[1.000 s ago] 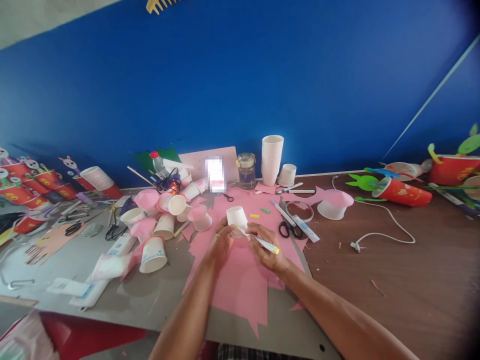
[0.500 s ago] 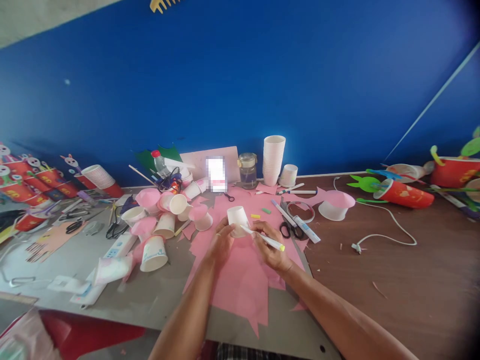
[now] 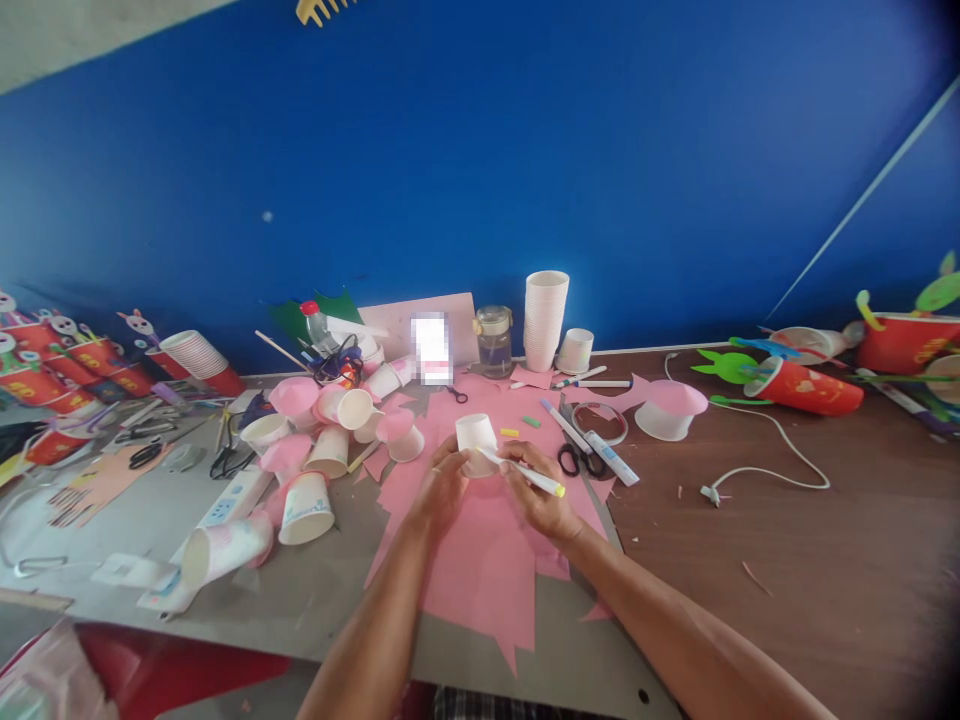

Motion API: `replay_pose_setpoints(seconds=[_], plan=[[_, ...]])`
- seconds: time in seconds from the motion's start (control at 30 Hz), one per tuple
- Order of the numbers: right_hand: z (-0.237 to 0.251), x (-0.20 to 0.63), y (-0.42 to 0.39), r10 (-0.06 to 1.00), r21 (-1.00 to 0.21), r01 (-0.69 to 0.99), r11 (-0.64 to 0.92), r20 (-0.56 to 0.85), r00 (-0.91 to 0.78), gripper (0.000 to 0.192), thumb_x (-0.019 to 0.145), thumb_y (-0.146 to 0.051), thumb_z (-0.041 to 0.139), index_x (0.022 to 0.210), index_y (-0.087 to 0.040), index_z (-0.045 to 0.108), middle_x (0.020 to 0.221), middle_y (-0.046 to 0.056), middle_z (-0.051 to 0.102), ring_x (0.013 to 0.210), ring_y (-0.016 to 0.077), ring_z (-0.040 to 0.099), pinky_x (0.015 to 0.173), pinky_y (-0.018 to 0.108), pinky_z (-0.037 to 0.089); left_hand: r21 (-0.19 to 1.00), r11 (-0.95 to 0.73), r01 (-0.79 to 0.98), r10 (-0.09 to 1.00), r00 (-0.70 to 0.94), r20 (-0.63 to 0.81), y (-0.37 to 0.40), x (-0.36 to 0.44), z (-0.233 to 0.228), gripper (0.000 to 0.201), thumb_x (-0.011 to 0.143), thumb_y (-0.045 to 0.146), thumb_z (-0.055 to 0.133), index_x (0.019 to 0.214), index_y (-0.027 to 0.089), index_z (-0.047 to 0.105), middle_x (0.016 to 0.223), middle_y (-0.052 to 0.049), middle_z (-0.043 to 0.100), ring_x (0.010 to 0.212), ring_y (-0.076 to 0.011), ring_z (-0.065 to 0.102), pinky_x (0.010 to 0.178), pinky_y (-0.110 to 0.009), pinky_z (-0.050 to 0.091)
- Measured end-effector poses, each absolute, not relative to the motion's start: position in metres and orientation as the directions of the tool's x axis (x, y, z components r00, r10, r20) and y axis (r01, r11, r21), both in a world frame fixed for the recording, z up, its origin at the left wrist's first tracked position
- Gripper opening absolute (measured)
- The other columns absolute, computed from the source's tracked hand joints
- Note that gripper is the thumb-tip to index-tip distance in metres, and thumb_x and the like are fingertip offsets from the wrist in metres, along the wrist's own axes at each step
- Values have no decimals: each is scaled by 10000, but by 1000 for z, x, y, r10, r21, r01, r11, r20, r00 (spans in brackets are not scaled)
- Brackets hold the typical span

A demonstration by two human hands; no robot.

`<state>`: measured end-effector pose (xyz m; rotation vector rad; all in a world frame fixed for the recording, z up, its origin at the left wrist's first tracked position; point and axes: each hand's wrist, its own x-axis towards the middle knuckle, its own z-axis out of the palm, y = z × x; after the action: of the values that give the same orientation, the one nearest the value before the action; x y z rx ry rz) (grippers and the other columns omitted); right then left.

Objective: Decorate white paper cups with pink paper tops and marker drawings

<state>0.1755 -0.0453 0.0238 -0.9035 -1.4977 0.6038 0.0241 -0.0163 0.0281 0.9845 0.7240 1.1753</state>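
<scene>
Left hand [image 3: 442, 487] grips inverted cup [image 3: 476, 440] over pink paper [image 3: 480, 560], right hand [image 3: 536, 490] pinches marker [image 3: 525, 473] with tip at cup base; looks mid-tracing, cutting not yet done.

left hand [image 3: 441, 487]: bare, no glove, no ring or watch in view
right hand [image 3: 536, 490]: bare, no glove, wrist unadorned
forearms: both uncovered, no sleeve in view
clothing: a strip of dark-and-light checked fabric [image 3: 487, 703] at the bottom edge
</scene>
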Motion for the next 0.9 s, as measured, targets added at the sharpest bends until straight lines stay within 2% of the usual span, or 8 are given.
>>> replay_pose_setpoints(seconds=[0.17,0.43,0.6,0.8,0.9], plan=[[26,177,-45,859,-862,111,495,505,86,127,876,-299,517,857,-201,595,678,0,586,549,130,501,503,251,399,897,96,-431,970,241,12,-14,21,25,301,746,270,640,1031,177,671,931,-89,700,957,-271,613,789,-363,451],[25,182,-38,880,-893,77,442,449,154,114,846,-286,527,849,-193,593,678,1,589,582,140,530,538,259,429,804,180,-567,967,253,-38,-13,19,26,243,723,246,665,944,146,678,904,-62,700,942,-227,626,791,-317,465],[23,183,-37,883,-896,70,438,444,153,119,844,-292,523,841,-193,590,657,-6,573,573,137,515,531,260,423,773,192,-605,970,237,-55,-12,16,23,242,706,263,697,924,157,697,875,-54,715,967,-258,635,813,-351,482],[28,184,-39,893,-900,106,423,434,123,101,816,-255,501,791,-197,580,627,-20,539,552,128,475,530,260,400,741,194,-643,975,212,-71,-10,12,21,138,712,273,726,849,275,727,912,-36,745,1028,-286,613,839,-390,496],[30,185,-40,895,-899,109,424,435,102,108,801,-242,490,735,-199,565,606,-24,513,547,126,455,544,266,394,702,194,-686,980,175,-99,-8,11,20,204,677,251,751,875,219,715,879,-28,744,971,-267,640,858,-398,503]])
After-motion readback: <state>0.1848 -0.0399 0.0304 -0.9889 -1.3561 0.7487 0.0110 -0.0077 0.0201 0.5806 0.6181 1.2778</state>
